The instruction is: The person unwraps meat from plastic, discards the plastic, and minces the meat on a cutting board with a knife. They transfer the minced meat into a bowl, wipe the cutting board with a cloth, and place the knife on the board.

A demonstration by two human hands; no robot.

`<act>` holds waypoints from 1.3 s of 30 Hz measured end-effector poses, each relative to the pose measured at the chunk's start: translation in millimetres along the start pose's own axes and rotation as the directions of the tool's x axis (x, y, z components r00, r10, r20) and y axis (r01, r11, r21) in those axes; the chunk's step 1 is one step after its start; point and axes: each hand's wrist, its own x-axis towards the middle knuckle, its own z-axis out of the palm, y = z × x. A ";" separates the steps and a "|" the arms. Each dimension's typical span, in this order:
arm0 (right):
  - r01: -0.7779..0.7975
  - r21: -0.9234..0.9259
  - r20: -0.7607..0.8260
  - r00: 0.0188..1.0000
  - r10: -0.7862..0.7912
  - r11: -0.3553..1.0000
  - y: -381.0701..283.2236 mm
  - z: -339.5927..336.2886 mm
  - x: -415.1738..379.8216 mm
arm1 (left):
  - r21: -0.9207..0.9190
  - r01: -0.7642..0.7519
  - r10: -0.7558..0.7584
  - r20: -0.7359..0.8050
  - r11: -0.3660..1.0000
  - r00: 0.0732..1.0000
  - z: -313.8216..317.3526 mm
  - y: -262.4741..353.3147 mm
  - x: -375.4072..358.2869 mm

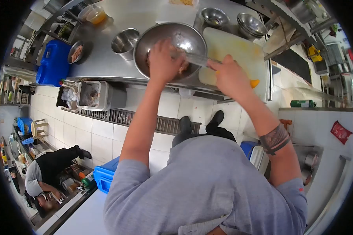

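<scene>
A wide steel mixing bowl (198,37) sits near the counter's front edge, with pinkish-brown food that looks like raw meat (183,69) in it. My left hand (163,60) reaches into the bowl, beside the knife blade; its fingers are blurred, and what they touch is partly hidden. In my right hand (232,77) is a knife (198,59) with a yellow handle, gripped over the cutting board's left side. The blade points left over the bowl, its tip close to my left fingers. Under my right hand lies a pale cutting board (243,51), stained yellow.
A steel pot (125,43) stands left of the bowl; steel bowls (215,17) and stacked bowls (252,24) are behind the board. Farther left are a small bowl of meat (77,53) and a blue jerrycan (53,62). Bins (93,94) stand below. Another person (47,172) bends at lower left.
</scene>
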 end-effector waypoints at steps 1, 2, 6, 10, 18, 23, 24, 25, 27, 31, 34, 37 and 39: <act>-0.014 -0.002 0.012 1.000 0.014 1.000 9.2 -4.0 -4.9 | 0.082 0.070 -0.065 -0.059 0.994 0.996 9.5 -21.8 -1.0; -0.050 0.069 0.002 0.999 0.050 0.996 24.4 -10.3 -9.9 | 0.158 0.139 -0.120 -0.125 0.978 0.985 14.7 -38.0 -1.7; -0.220 0.291 -0.151 0.951 0.271 0.931 117.9 16.8 -61.6 | 0.016 0.266 -0.259 -0.174 0.964 0.950 -1.0 -36.8 -7.8; -0.708 0.500 0.238 0.665 0.707 0.498 143.2 21.2 -138.4 | -0.452 0.681 -0.428 0.543 0.577 0.723 -19.7 34.4 -53.3; -0.647 0.761 0.366 0.481 0.797 0.041 164.4 126.4 -184.4 | -0.262 0.609 -0.213 0.774 0.749 0.596 50.6 85.6 -141.4; -0.691 0.700 0.346 0.550 0.760 0.180 128.5 114.5 -130.2 | -0.306 0.520 -0.107 0.777 0.798 0.621 61.7 90.9 -142.3; -0.722 0.628 0.351 0.594 0.724 0.288 127.2 109.3 -124.4 | -0.306 0.518 -0.104 0.777 0.799 0.620 58.7 91.6 -141.7; -0.707 0.602 0.324 0.641 0.696 0.371 136.7 111.7 -125.8 | -0.290 0.548 -0.145 0.774 0.784 0.616 54.7 91.7 -140.8; -0.682 0.678 0.304 0.602 0.738 0.277 165.6 114.9 -133.6 | -0.280 0.584 -0.190 0.766 0.762 0.614 53.1 84.4 -137.2; -0.705 0.681 0.326 0.534 0.780 0.197 213.1 103.8 -132.1 | -0.345 0.932 -0.445 0.821 0.111 0.357 46.6 45.0 -124.6; -0.713 0.621 0.290 0.597 0.748 0.327 211.7 145.7 -122.9 | -0.352 0.936 -0.502 0.809 0.004 0.307 34.2 34.2 -99.4; -0.365 0.300 -0.240 0.866 0.440 0.881 204.5 202.0 -118.2 | -0.377 0.926 -0.487 0.804 0.023 0.340 33.6 33.8 -99.3; 0.084 0.061 -0.584 0.811 -0.033 0.995 200.5 182.5 -108.2 | -0.367 0.929 -0.475 0.808 0.055 0.347 34.2 35.4 -102.1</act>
